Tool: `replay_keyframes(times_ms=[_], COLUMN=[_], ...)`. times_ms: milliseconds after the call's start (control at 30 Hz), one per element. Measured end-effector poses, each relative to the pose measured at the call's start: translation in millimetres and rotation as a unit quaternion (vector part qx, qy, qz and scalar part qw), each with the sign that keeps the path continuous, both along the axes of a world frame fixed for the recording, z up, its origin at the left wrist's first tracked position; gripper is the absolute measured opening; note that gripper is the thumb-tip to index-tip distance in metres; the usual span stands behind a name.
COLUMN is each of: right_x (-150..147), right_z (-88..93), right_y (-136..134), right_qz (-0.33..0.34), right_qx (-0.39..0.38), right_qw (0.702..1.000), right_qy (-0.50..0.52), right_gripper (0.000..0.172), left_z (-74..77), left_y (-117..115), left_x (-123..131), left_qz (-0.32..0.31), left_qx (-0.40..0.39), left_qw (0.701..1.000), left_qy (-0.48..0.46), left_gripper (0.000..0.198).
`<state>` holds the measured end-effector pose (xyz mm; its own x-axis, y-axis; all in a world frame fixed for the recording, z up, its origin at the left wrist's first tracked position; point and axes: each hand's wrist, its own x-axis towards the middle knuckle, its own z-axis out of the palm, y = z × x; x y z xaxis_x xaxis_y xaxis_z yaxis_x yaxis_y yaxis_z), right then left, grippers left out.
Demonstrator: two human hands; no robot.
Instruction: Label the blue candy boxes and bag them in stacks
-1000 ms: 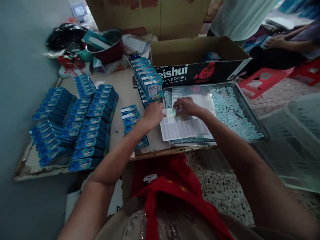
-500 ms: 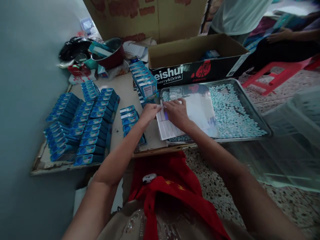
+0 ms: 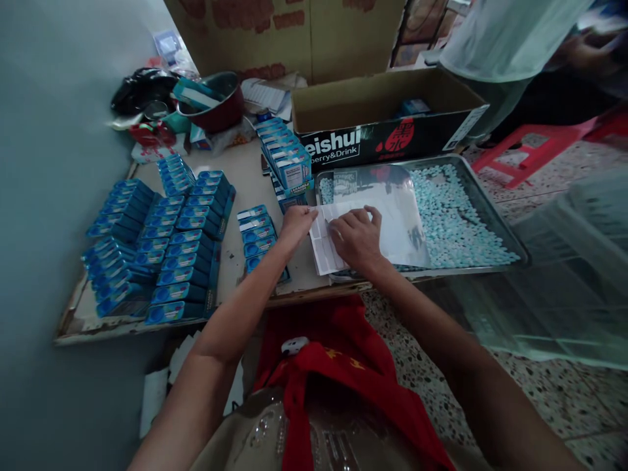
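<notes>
My left hand (image 3: 297, 226) is closed, thumb and finger pinched at the upper left corner of a white printed sheet (image 3: 324, 252). My right hand (image 3: 357, 241) rests over the sheet's middle, its fingers curled and its thumb side drawn together; whatever lies under the fingertips is hidden. Beneath the sheet's right part lies a clear plastic sheet (image 3: 405, 229), which sits on a metal tray (image 3: 523, 256) of small pale blue and white pieces (image 3: 456, 216). A short row of blue flat packs (image 3: 258, 239) lies just left of my left hand.
Many blue packs (image 3: 179, 275) stand in rows on the left of the table. An upright stack of blue packs (image 3: 289, 157) is beside a black carton (image 3: 373, 140). A red pot (image 3: 220, 111) stands at the back. Clear plastic crates (image 3: 579, 261) and a red stool (image 3: 534, 150) are at right.
My right hand has moved right and slightly down across the sheet, away from my left hand. The purple patch on the sheet no longer shows. A person at the upper right has shifted right.
</notes>
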<state>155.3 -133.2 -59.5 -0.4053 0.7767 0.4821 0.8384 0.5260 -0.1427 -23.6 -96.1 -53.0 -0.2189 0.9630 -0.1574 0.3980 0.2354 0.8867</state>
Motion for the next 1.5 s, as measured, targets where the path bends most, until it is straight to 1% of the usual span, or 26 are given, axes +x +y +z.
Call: replay_keyframes(times_ms=[100,167,200,267,300,333,367,433,467,500,567,667,733,800,867,933,1000,1067,1133,1233,1333,1500], right_x=[8.9,14.1,16.1,17.8,17.2,15.4,12.4,3.3,-2.5,-8.8,-21.2,-35.6,-43.0,-52.2,-66.8,-88.5,-114.8,-140.0,-158.4,-168.8,-166.1,-163.5], right_z=[21.5,41.7,53.0,75.5,85.2,93.1,98.9,104.1,104.0,102.7,98.8,94.8,93.9,92.3,88.4,82.1,74.7,67.9,62.1,55.2,50.4,47.1], right_y=[-12.7,-23.0,-27.3,-31.6,-31.1,-28.9,-25.4,-16.3,-11.9,-8.2,-4.4,-7.3,-11.4,-13.1,-9.8,-1.2,10.2,20.9,27.7,29.4,25.9,22.9], right_qz=[0.001,0.003,0.005,0.010,0.017,0.026,0.037,0.061,0.071,0.079,0.090,0.102,0.104,0.099,0.095,0.095,0.097,0.095,0.093,0.089,0.085,0.078], right_qx=[0.008,-0.012,-0.037,-0.111,-0.151,-0.186,-0.215,-0.258,-0.279,-0.303,-0.350,-0.396,-0.417,-0.432,-0.435,-0.427,-0.421,-0.410,-0.409,-0.396,-0.363,-0.362], right_qw=[1.000,1.000,0.998,0.986,0.974,0.960,0.946,0.922,0.910,0.897,0.870,0.837,0.820,0.812,0.819,0.837,0.856,0.877,0.890,0.908,0.926,0.928], right_qy=[-0.011,0.014,0.042,0.124,0.168,0.207,0.239,0.282,0.298,0.311,0.335,0.363,0.377,0.379,0.362,0.328,0.284,0.234,0.179,0.104,0.065,0.050], right_gripper=[0.025,0.020,0.017,0.013,0.012,0.013,0.015,0.019,0.021,0.023,0.025,0.026,0.028,0.032,0.034,0.034,0.030,0.025,0.021,0.019,0.017,0.015], left_z=[-2.2,0.5,3.4,12.0,17.4,23.2,28.9,39.0,42.7,45.4,47.0,42.6,38.3,35.3,34.3,34.6,34.4,31.8,26.0,13.8,3.7,-3.0], left_y=[8.1,10.0,8.4,-1.4,-9.9,-20.5,-32.7,-59.0,-71.6,-82.8,-99.4,-110.7,-114.3,-118.4,-123.1,-126.5,-127.3,-126.5,-126.1,-128.3,-131.5,-133.4], left_x=[1.7,3.2,3.3,0.7,-2.1,-5.8,-10.2,-19.9,-24.3,-28.2,-33.6,-37.9,-42.0,-50.9,-66.9,-89.6,-115.3,-138.5,-154.3,-162.2,-159.3,-155.6], left_qz=[-0.002,-0.002,0.004,0.031,0.045,0.052,0.047,0.016,0.001,-0.006,0.006,0.036,0.055,0.076,0.102,0.128,0.155,0.165,0.164,0.157,0.151,0.145], left_qx=[-0.008,-0.003,0.017,0.091,0.128,0.148,0.142,0.073,0.033,0.003,-0.009,0.025,0.046,0.061,0.085,0.117,0.140,0.131,0.107,0.077,0.070,0.074], left_qw=[0.999,0.998,0.998,0.993,0.990,0.988,0.985,0.971,0.956,0.942,0.924,0.920,0.926,0.937,0.953,0.966,0.971,0.976,0.980,0.984,0.985,0.985], left_qy=[0.035,0.057,0.068,0.064,0.036,-0.013,-0.081,-0.229,-0.290,-0.336,-0.383,-0.389,-0.370,-0.335,-0.273,-0.192,-0.113,-0.060,-0.036,-0.032,-0.039,-0.047], left_gripper=[0.022,0.009,0.007,0.026,0.028,0.028,0.035,0.059,0.067,0.071,0.069,0.054,0.045,0.040,0.036,0.033,0.031,0.030,0.030,0.030,0.029,0.029])
